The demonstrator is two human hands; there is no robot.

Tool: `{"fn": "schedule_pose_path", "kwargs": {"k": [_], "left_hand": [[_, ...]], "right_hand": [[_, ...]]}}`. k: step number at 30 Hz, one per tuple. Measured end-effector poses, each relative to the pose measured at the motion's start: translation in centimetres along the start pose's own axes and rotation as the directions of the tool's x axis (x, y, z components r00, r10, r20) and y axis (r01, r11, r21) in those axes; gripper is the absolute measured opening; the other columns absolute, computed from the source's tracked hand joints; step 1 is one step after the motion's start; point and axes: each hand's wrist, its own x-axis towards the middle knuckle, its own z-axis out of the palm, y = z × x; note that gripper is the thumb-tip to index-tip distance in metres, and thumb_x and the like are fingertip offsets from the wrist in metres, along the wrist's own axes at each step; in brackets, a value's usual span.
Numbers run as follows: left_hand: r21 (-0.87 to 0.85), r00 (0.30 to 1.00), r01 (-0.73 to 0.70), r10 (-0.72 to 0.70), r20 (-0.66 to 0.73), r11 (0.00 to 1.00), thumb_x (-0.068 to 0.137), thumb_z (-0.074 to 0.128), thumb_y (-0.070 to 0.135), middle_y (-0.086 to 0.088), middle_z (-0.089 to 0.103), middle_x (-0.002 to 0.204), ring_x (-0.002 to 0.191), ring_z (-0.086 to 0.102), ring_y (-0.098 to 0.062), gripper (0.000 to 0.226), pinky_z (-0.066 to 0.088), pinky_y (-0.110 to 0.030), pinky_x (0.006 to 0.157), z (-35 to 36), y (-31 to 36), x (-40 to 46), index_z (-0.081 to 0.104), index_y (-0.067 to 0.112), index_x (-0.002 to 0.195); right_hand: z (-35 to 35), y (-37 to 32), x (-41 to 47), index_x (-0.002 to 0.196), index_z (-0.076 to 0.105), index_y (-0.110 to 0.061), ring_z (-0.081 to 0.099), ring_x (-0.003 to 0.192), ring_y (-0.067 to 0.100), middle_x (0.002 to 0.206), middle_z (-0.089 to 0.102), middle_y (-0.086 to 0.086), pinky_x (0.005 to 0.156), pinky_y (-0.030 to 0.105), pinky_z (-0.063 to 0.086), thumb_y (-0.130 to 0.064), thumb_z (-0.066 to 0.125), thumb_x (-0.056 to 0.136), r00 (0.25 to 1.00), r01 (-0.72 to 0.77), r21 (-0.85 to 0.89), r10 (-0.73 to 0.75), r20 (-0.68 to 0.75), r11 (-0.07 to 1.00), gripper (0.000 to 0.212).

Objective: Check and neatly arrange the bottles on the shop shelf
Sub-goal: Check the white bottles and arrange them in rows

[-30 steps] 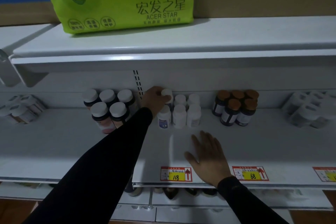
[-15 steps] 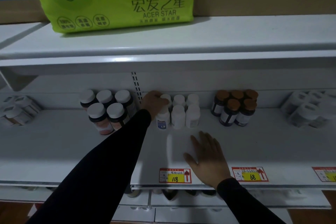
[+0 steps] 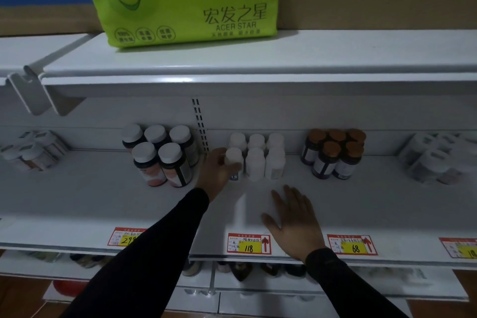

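The shelf [image 3: 361, 201] runs the full width under both hands, white, with a second shelf board overhead. On that upper board, above and slightly left of the left hand, sits a green pack [image 3: 185, 0] with a smiling face printed on it.

The left hand [image 3: 219, 170] reaches to the back of the shelf, its fingers curled round the front-left white bottle [image 3: 233, 160], gripping it just below the cap. That bottle stands upright in a cluster of six white bottles [image 3: 265, 157], two rows of three, which extends to the right of the left hand and lies directly beyond the right hand.

The right hand [image 3: 294, 222] lies flat on the shelf near its front edge, palm down, fingers straight and spread, holding nothing.

Left of the left hand, close by, stand five dark bottles [image 3: 160, 155] with white caps. Right of both hands, well apart from them, stand brown-capped bottles [image 3: 333, 155] in a tight group. Blurred wrapped packs sit at the far ends.

On the front lip, a price tag [image 3: 249, 243] reading 118 sits just left of the right wrist, and another [image 3: 352, 244] reading 68 just right of it.
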Motion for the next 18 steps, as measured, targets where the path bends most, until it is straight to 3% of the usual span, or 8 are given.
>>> {"fn": "schedule_pose_path", "kwargs": {"k": [2,5,9,13,15,18], "left_hand": [[0.097,1.0,-0.011,0.009,0.019,0.995,0.072,0.074,0.021,0.004,0.069,0.096,0.084,0.063,-0.006,0.038,0.044,-0.015,0.064,0.3,-0.7,-0.2,0.063,0.017,0.109],[0.117,1.0,0.021,-0.021,0.005,0.993,0.07,0.069,0.027,0.008,0.068,0.098,0.095,0.064,-0.018,0.039,0.049,-0.03,0.073,0.4,-1.3,-0.3,0.059,0.027,0.107],[0.052,1.0,0.01,-0.01,0.005,0.999,0.074,0.07,0.024,0.008,0.066,0.107,0.101,0.062,-0.016,0.041,0.052,-0.038,0.086,0.3,-0.9,-1.4,0.056,0.025,0.112],[-0.104,1.0,0.008,-0.008,-0.001,0.995,0.083,0.074,0.015,-0.001,0.067,0.113,0.101,0.065,-0.014,0.038,0.054,-0.033,0.087,-0.5,-0.7,-2.8,0.057,0.019,0.117],[-0.192,0.999,0.017,-0.011,0.032,0.981,0.083,0.075,0.022,-0.001,0.069,0.113,0.103,0.066,-0.016,0.037,0.055,-0.034,0.089,-1.2,-0.3,-3.6,0.06,0.022,0.117],[-0.326,0.995,0.058,-0.027,0.098,0.944,0.079,0.074,0.033,-0.006,0.072,0.112,0.105,0.068,-0.022,0.043,0.056,-0.039,0.091,-2.2,0.4,-4.8,0.063,0.019,0.118]], "right_hand": [[0.2,0.1,0.1,0.136,0.058,-0.015,0.049,0.132,0.038,0.144,0.051,0.02,0.111,0.051,0.031,-0.064,0.032,0.094,1.0,0.006,-0.01,-0.006,-0.014,1.0,0.07],[0.2,0.1,0.0,0.135,0.059,-0.015,0.049,0.132,0.038,0.143,0.051,0.02,0.111,0.051,0.031,-0.063,0.035,0.092,1.0,0.003,-0.008,-0.003,-0.005,1.0,0.069],[0.1,0.0,0.1,0.134,0.06,-0.015,0.051,0.13,0.039,0.142,0.053,0.02,0.11,0.051,0.03,-0.063,0.033,0.093,1.0,-0.001,0.001,0.001,0.008,1.0,0.069],[-0.3,0.1,0.2,0.134,0.06,-0.015,0.051,0.129,0.04,0.141,0.053,0.022,0.108,0.053,0.035,-0.067,0.017,0.096,0.996,0.0,0.029,-0.002,0.092,1.0,0.077],[-0.6,0.1,0.4,0.141,0.053,-0.017,0.042,0.137,0.039,0.149,0.043,0.021,0.114,0.05,0.028,-0.069,0.015,0.094,0.992,0.014,0.041,-0.019,0.127,0.999,0.08],[-1.9,0.2,0.8,0.154,0.027,-0.027,0.009,0.152,0.025,0.164,0.013,0.007,0.121,0.038,0.003,-0.064,0.022,0.097,0.98,-0.024,0.127,-0.002,0.2,0.992,0.069]]}}
